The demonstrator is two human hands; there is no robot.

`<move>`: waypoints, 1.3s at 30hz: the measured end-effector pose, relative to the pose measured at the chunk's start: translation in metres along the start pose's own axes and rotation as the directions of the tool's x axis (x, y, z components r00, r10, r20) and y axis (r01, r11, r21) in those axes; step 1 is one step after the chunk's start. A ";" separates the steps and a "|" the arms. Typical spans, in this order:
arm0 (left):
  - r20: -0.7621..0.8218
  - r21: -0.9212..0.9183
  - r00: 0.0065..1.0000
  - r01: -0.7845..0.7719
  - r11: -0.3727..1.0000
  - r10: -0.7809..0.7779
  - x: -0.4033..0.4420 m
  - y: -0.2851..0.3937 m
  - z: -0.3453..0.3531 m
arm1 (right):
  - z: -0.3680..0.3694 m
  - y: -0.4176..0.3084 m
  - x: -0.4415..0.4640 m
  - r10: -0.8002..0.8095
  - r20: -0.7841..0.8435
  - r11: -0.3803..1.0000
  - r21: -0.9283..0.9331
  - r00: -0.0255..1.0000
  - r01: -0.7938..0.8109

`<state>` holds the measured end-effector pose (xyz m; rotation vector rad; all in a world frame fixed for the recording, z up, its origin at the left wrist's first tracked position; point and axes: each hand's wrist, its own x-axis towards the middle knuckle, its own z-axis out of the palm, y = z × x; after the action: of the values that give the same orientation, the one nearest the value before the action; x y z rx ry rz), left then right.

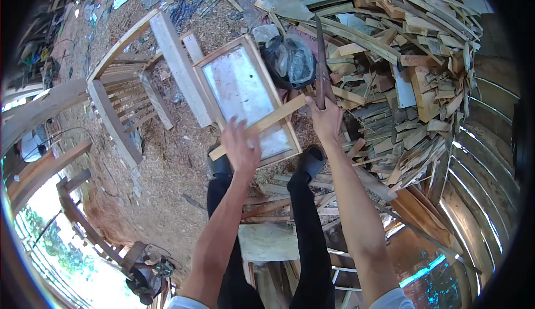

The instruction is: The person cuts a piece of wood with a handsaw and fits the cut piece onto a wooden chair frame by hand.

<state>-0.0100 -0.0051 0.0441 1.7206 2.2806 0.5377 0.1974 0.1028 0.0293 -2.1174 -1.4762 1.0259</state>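
Note:
My right hand [326, 120] is closed round the handle of a long, dark, narrow-bladed tool, like a machete [320, 44]. Its blade points away from me. A pale wooden strip [276, 114] slants across a wooden frame [262, 63] with a whitish panel [237, 86]. The strip's far end meets my right hand's fingers; I cannot tell if they also grip it. My left hand [241, 146] lies over the strip's nearer part, fingers spread and slightly blurred. The palm side is hidden. My feet stand on either side of the frame's near end.
A slatted wooden chair frame [120, 94] lies left of the panel. A dark bucket with a plastic bag [292, 61] stands beyond the strip. Offcuts [401, 75] are heaped on the right. Shavings cover the ground [161, 208]. A pale block [269, 243] sits between my legs.

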 end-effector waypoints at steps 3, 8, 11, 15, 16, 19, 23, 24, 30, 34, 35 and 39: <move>-0.286 0.107 0.843 0.501 0.859 -0.456 -0.038 -0.043 -0.018 | 0.008 -0.012 -0.014 0.037 0.031 0.999 0.028 0.999 -0.038; 0.517 -0.681 0.437 0.731 -0.045 -0.736 -0.064 -0.126 -0.025 | 0.019 -0.036 -0.048 0.069 0.036 0.995 -0.081 0.997 -0.066; 0.596 -0.775 0.405 0.517 -0.364 -0.693 -0.062 -0.142 -0.041 | 0.028 -0.047 -0.083 0.025 0.059 0.996 -0.084 0.998 -0.020; 0.568 -0.812 0.352 0.386 -0.438 -0.744 -0.062 -0.176 -0.062 | 0.051 -0.043 -0.105 -0.224 0.102 0.948 -0.207 0.969 0.241; 0.550 -0.824 0.361 0.382 -0.418 -0.753 -0.065 -0.184 -0.066 | 0.056 -0.043 -0.105 -0.354 0.142 0.884 -0.273 0.925 0.380; 0.532 -0.831 0.355 0.393 -0.394 -0.769 -0.068 -0.199 -0.078 | 0.065 -0.044 -0.105 -0.459 0.294 0.770 -0.338 0.838 0.541; 0.527 -0.828 0.340 0.410 -0.381 -0.779 -0.067 -0.202 -0.094 | 0.073 -0.052 -0.104 -0.361 0.348 0.754 -0.437 0.865 0.491; 0.522 -0.831 0.332 0.407 -0.380 -0.786 -0.071 -0.205 -0.095 | 0.072 -0.061 -0.107 -0.367 0.348 0.751 -0.437 0.863 0.495; 0.539 -0.830 0.353 0.379 -0.409 -0.765 -0.090 -0.210 -0.118 | 0.068 -0.091 -0.139 -0.116 0.296 0.981 -0.114 0.948 0.156; 0.564 -0.820 0.394 0.373 -0.435 -0.726 -0.070 -0.199 -0.143 | 0.059 -0.112 -0.152 0.255 0.415 0.872 0.291 0.873 -0.393; 0.571 -0.816 0.426 0.387 -0.429 -0.702 -0.059 -0.197 -0.149 | 0.062 -0.111 -0.152 0.251 0.421 0.873 0.291 0.872 -0.392; 0.554 -0.833 0.556 0.366 -0.416 -0.620 -0.014 -0.199 -0.177 | 0.068 -0.132 -0.148 0.135 0.297 0.713 0.633 0.945 -0.301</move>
<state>-0.2499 -0.0932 0.1200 -0.3546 1.3808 1.5652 0.0333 0.0112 0.1229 -1.6809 -0.7339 1.6449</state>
